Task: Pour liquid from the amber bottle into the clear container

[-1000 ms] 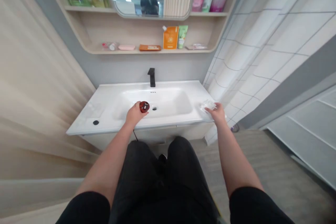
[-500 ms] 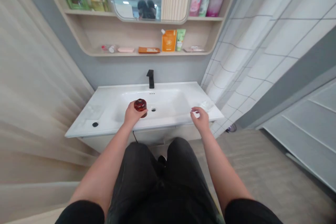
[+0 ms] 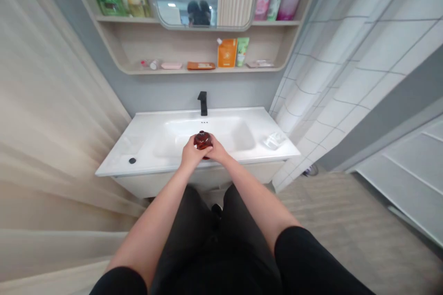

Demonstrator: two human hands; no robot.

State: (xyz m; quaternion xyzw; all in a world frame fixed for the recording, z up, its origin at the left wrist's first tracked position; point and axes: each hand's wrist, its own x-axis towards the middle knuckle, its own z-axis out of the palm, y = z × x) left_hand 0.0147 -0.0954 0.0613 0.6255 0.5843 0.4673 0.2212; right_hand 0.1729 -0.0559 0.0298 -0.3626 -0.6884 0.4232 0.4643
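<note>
A dark red-brown, see-through bottle point(image 3: 203, 139) with a short neck is held upright over the front part of the white sink point(image 3: 228, 134). My left hand point(image 3: 192, 152) wraps its left side, and my right hand point(image 3: 216, 149) closes round its right side. Both thumbs come together at the front of the bottle. The lower part of the bottle is mostly hidden by my hands. Behind it stands a black faucet point(image 3: 203, 104) at the back of the basin.
Crumpled clear plastic point(image 3: 274, 140) lies on the counter's right end, and a small black round piece point(image 3: 132, 161) on its left. Above hangs a mirror cabinet; its lower shelf point(image 3: 138, 72) carries an orange pouch point(image 3: 227, 53), a green tube point(image 3: 242, 51) and small packets.
My right hand has moved left from the counter's right side and taken hold of the bottle. My left hand has brought the bottle slightly right. The view has shifted a little.
</note>
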